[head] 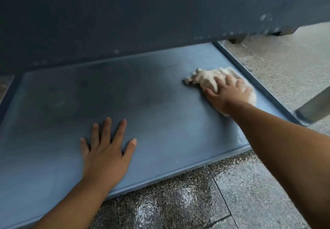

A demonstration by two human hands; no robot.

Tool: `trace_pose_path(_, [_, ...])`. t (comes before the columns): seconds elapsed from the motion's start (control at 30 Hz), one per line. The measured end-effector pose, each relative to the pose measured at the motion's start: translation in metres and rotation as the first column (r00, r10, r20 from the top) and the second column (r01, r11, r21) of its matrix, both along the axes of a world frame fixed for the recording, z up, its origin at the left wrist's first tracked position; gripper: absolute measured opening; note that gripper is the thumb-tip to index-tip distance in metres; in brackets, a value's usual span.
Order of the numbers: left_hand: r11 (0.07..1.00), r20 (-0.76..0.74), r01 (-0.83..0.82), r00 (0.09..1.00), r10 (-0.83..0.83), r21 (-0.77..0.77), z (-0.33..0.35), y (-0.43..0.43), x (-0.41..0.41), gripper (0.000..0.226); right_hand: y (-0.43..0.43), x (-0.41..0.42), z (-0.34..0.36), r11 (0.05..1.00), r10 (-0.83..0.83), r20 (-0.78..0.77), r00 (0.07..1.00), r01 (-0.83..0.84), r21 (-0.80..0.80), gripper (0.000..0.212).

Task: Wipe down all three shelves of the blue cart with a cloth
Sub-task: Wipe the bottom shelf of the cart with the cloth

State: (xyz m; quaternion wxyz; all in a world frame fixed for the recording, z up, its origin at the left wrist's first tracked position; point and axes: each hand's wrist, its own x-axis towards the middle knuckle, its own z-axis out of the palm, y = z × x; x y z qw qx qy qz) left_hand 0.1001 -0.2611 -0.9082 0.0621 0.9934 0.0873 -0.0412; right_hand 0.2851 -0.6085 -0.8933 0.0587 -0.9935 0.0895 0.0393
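Down on the blue shelf, the right hand presses a cloth.
The shelf is a shallow tray with a raised rim, and in it lie the cloth and both hands. The cloth, whitish and bunched, sits near the far right corner, just beside the right rim. The right hand lies on top of it, fingers spread and fairly straight, pressing rather than gripping. The left hand is released, flat on bare shelf near the front edge, fingers splayed, well apart from the cloth. The upper shelf overhangs the far part. A metal post rises at the right. Speckled floor shows in front, with a wet sheen.
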Motion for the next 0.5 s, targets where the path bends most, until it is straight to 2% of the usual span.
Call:
trace_pose_path(0.1, [0.998, -0.023, 0.067, 0.998, -0.067, 0.022, 0.005, 0.010, -0.003, 0.069, -0.035, -0.006, 0.000, 0.998, -0.057, 0.033, 0.998, 0.057, -0.004, 0.088])
trace_pose_path(0.23, [0.974, -0.045, 0.225, 0.974, -0.223, 0.033, 0.011, 0.036, -0.013, 0.069, -0.033, -0.013, -0.001, 0.999, -0.041, 0.031, 0.999, 0.041, -0.009, 0.080])
trace_pose_path(0.37, [0.976, -0.020, 0.210, 0.978, -0.209, 0.058, 0.009, 0.033, -0.013, 0.071, 0.005, -0.032, -0.001, 0.999, 0.027, 0.019, 0.999, -0.027, -0.025, 0.072])
trace_pose_path(0.5, [0.976, -0.030, 0.209, 0.978, -0.208, 0.064, 0.008, 0.032, -0.011, 0.072, 0.079, -0.077, 0.002, 0.992, 0.127, 0.039, 0.991, -0.127, 0.000, 0.072])
